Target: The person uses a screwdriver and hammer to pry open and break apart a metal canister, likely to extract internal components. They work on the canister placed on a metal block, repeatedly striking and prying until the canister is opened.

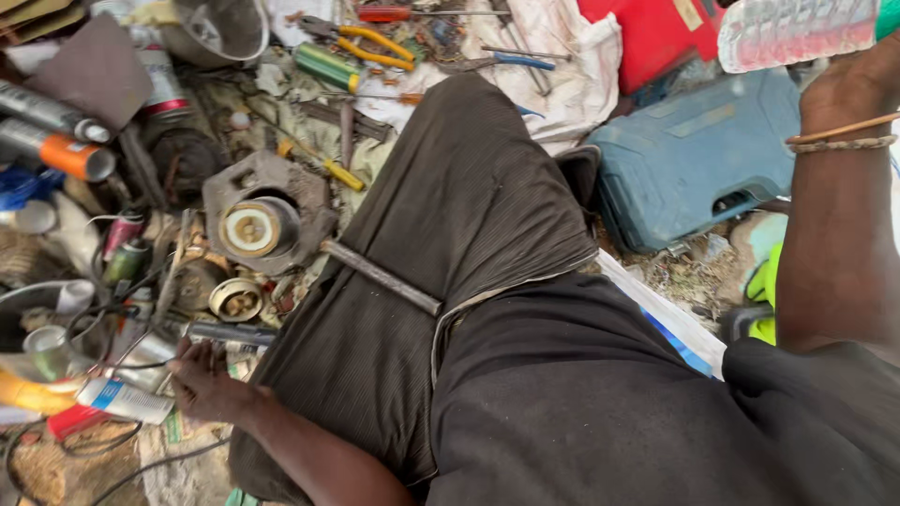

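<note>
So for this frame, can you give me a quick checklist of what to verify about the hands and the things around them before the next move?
1. Right hand has a firm hold on the plastic bottle: ok, raised at top right.
2. Bottle cap on: cannot tell, end out of frame.
3. Left hand free: ok, resting on the ground, holding nothing.
4. White tube within the left hand's reach: ok, right beside it.
5. Metal bar steady: cannot tell, lying across the thigh.
6. Blue tool case shut: ok.
</note>
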